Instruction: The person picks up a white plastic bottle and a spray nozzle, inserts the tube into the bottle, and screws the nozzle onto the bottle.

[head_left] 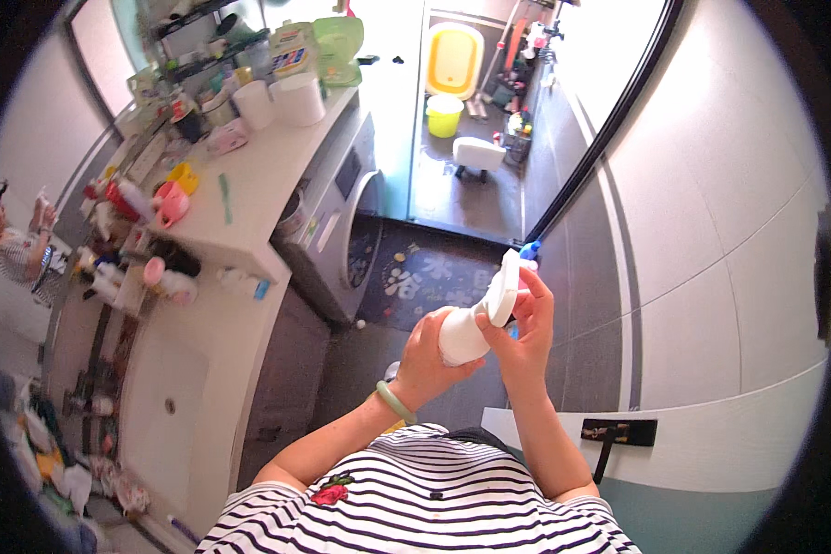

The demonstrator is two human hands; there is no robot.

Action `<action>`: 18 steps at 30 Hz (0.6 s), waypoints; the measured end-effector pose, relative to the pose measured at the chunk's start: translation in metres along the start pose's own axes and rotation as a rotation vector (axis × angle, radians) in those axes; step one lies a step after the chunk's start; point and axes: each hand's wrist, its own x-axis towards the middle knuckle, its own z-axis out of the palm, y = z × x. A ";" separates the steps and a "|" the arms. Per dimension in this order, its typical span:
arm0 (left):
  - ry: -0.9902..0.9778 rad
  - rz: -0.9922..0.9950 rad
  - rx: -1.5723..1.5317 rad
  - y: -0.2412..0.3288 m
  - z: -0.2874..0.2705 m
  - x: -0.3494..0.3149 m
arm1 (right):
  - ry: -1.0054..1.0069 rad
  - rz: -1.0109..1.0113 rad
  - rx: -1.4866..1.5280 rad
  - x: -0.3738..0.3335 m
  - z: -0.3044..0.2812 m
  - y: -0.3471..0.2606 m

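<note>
In front of my chest a white bottle is held tilted, its top leaning up and to the right. My left hand wraps round the bottle's body, with a pale green bangle on that wrist. At the bottle's upper end is a broad, flat white head, which looks like a pump top. My right hand has its thumb and fingers on this head, so it is closed on it. Part of the bottle's body is hidden behind my left fingers.
To the left runs a white counter with a sink, cups and several bottles. A front-loading washing machine stands under its far end. A dark patterned mat lies ahead, before a glass-walled area with a yellow bucket and white stool. A tiled wall rises at right.
</note>
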 end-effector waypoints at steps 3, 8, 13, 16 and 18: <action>-0.024 -0.021 -0.057 -0.016 0.003 0.029 | -0.026 0.012 0.057 0.029 0.005 0.013; -0.121 -0.012 -0.113 -0.044 0.005 0.084 | -0.042 0.083 0.209 0.073 0.011 0.026; -0.102 0.029 -0.075 -0.063 0.017 0.135 | 0.132 0.068 -0.072 0.116 0.020 0.040; -0.081 -0.024 -0.020 -0.077 0.032 0.162 | 0.173 0.091 -0.014 0.144 0.020 0.066; -0.067 0.016 0.024 -0.088 0.041 0.182 | 0.131 0.058 -0.012 0.164 0.010 0.079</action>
